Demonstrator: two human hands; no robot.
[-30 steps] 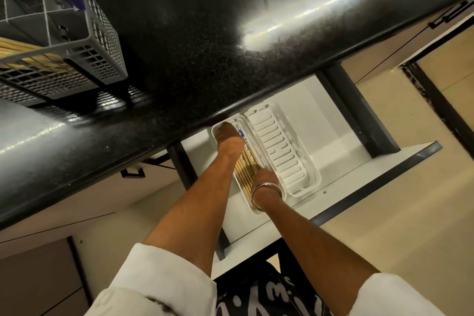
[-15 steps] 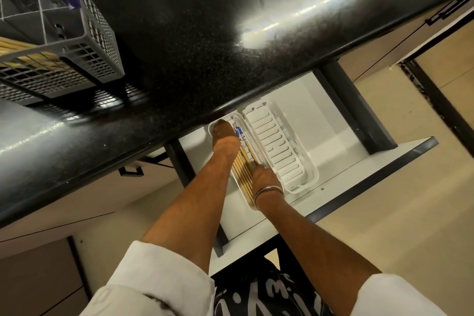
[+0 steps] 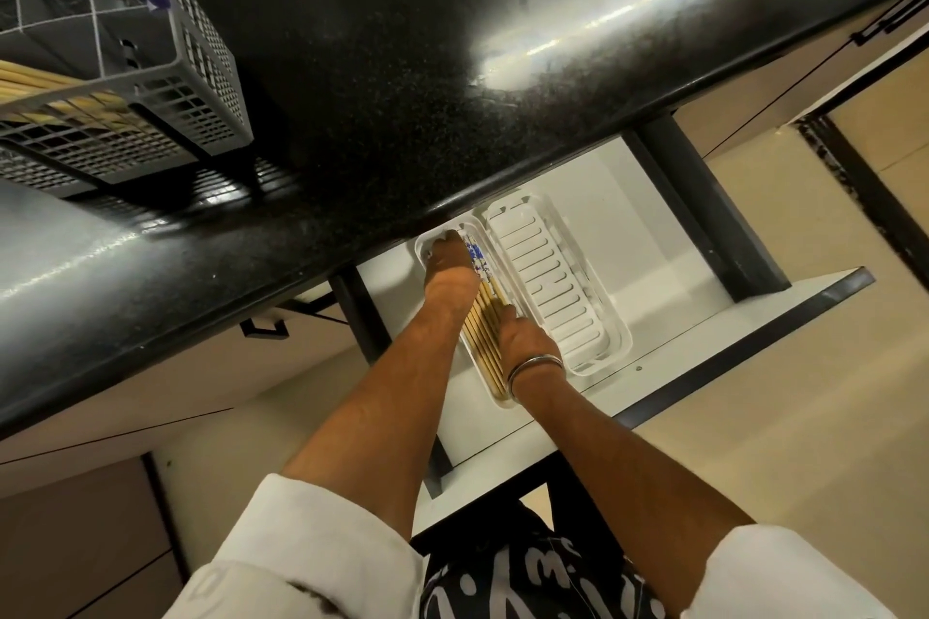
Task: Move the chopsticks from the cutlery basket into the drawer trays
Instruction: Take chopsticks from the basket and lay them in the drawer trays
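Under the black counter the white drawer (image 3: 668, 332) stands open with two clear trays side by side. A bundle of wooden chopsticks (image 3: 483, 334) with blue-patterned tops lies in the left tray (image 3: 421, 244). My left hand (image 3: 450, 266) covers the bundle's far end, its fingers bent down out of sight. My right hand (image 3: 520, 339), a bangle on its wrist, touches the near part of the bundle with its fingertips. The right tray (image 3: 558, 282) is empty. The grey cutlery basket (image 3: 201, 80) at top left holds more chopsticks (image 3: 45, 86).
The black countertop (image 3: 402, 65) overhangs the far end of the drawer and of both trays. Dark drawer rails (image 3: 704, 211) flank the drawer. Beige cabinet fronts and floor lie around, with my patterned clothing at the bottom.
My right hand has slid along the chopsticks toward the far end of the left tray. The left hand has stayed at the far end.
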